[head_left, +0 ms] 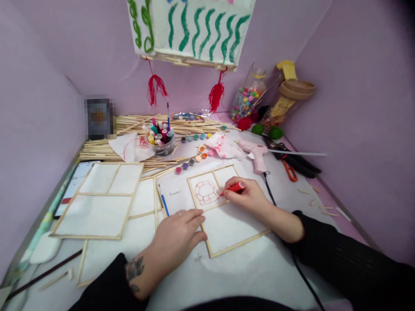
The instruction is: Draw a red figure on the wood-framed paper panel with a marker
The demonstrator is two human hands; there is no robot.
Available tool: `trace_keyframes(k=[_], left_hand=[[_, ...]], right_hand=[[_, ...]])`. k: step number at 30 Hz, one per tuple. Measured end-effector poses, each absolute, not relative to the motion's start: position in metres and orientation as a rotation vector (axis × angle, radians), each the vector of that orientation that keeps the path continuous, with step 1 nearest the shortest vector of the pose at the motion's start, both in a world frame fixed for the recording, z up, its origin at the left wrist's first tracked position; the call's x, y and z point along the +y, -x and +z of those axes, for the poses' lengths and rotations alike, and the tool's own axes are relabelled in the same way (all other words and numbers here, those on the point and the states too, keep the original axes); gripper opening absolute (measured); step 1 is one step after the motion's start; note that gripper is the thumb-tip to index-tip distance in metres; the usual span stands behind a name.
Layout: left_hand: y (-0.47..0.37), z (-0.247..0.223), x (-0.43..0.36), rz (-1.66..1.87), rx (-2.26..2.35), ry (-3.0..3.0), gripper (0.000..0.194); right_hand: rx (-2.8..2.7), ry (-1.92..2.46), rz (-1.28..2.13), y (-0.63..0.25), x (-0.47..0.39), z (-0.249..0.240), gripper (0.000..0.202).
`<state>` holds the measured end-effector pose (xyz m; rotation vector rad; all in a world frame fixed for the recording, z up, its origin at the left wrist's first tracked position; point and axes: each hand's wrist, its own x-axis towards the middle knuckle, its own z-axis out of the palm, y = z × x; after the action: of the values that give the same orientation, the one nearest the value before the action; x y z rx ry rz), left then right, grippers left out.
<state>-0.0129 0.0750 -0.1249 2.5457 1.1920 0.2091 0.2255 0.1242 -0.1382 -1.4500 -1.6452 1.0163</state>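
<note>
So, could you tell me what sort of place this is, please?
Most likely a home craft table: a heap of wooden sticks, a cup of markers, a glue gun, and the right hand drawing with a red marker.

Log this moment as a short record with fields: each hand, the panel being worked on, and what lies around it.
right hand: right hand grips a red marker, tip on the panel
left hand: left hand lies flat on the panel's left edge, holding nothing
panel: wood-framed white panel, red outline drawing in its upper left pane
left of it: other framed panels
behind: cup of markers, loose wooden sticks, pink glue gun
overhead: painted lantern with red tassels
</note>
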Motion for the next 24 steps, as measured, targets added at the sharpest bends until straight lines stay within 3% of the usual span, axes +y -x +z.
trace_keyframes(k=[24], left_hand=[[0.0128, -0.1246, 0.0750, 0.199, 1.199, -2.527, 0.028]], right_hand=[[-1.646, 1.442, 0.975, -0.2248, 0.1253, -0.1421, 0.007]])
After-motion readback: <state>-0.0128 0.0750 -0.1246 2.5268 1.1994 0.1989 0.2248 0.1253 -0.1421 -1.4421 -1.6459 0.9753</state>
